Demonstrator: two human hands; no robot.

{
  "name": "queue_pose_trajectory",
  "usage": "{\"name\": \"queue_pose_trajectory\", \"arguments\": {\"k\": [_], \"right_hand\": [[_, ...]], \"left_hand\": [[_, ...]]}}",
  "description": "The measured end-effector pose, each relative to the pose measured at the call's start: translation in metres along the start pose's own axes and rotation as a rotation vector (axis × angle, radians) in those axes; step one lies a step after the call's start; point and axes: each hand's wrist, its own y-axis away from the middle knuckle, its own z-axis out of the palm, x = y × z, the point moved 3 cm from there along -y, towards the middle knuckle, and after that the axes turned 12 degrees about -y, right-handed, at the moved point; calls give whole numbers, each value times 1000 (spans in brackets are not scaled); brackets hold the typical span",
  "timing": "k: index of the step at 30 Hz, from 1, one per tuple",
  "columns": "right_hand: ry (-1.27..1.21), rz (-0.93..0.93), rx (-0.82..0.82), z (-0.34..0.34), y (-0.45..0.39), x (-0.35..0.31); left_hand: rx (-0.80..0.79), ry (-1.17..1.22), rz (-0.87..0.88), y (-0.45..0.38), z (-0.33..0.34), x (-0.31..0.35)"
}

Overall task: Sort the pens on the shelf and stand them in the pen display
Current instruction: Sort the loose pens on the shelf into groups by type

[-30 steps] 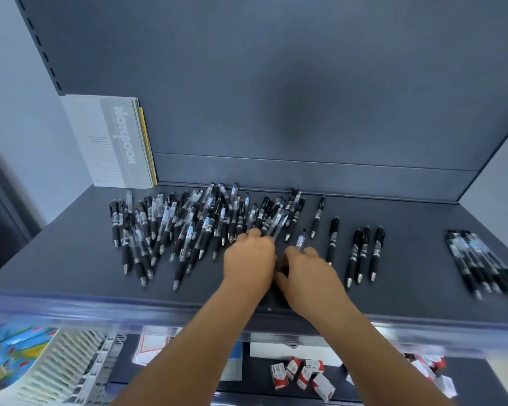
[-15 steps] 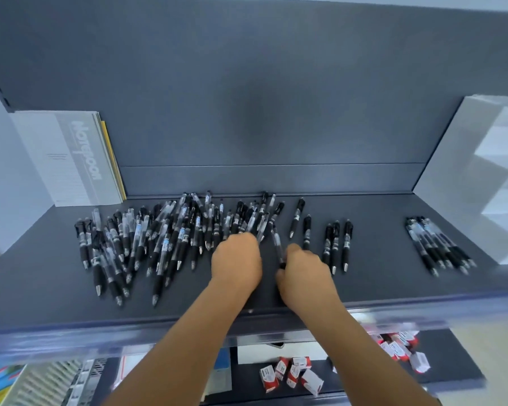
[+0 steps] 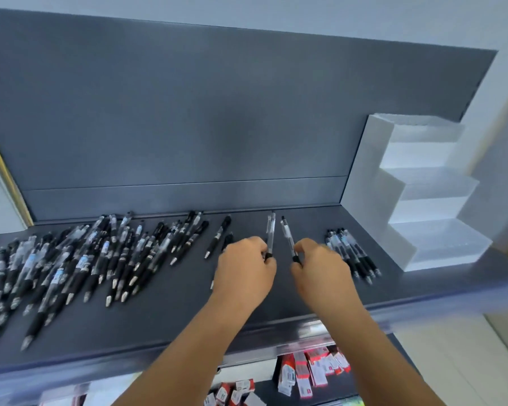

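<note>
A big loose heap of black and clear pens [image 3: 79, 259] covers the left half of the dark grey shelf [image 3: 165, 315]. My left hand [image 3: 244, 268] pinches the tip end of clear pens [image 3: 270, 232] that point away from me. My right hand [image 3: 320, 268] pinches another clear pen [image 3: 288, 235] the same way. A neat row of sorted pens [image 3: 352, 253] lies just right of my right hand. The white stepped pen display [image 3: 417, 200], with clear fronts, stands at the shelf's right end. Two black pens [image 3: 219, 235] lie just left of my left hand.
Notebooks [image 3: 0, 189] lean against the back panel at far left. Below the shelf's front lip, small red and white boxes [image 3: 311, 370] sit on a lower shelf. The tall back panel [image 3: 188, 118] closes the rear.
The view has swung to the right, bringing the pen display into sight. Both hands have lifted clear pens off the shelf and now hold them by the tips, apart from each other.
</note>
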Motion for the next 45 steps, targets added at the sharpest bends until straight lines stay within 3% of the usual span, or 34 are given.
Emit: {"name": "queue_pose_trajectory", "arguments": {"k": [6, 11, 23, 32, 37, 45], "right_hand": [[45, 38, 3, -39, -17, 69], [29, 91, -40, -48, -30, 113], [99, 9, -170, -38, -36, 134], [100, -165, -157, -33, -18, 75], [70, -285, -231, -5, 2, 15], [52, -366, -281, 55, 32, -72]], "left_hand": [[-73, 21, 11, -10, 51, 72], [-137, -62, -54, -17, 86, 96], [-234, -156, -56, -22, 108, 112], [-113, -327, 75, -2, 63, 78], [-37, -383, 122, 14, 22, 24], [-41, -481, 100, 39, -31, -76]]}}
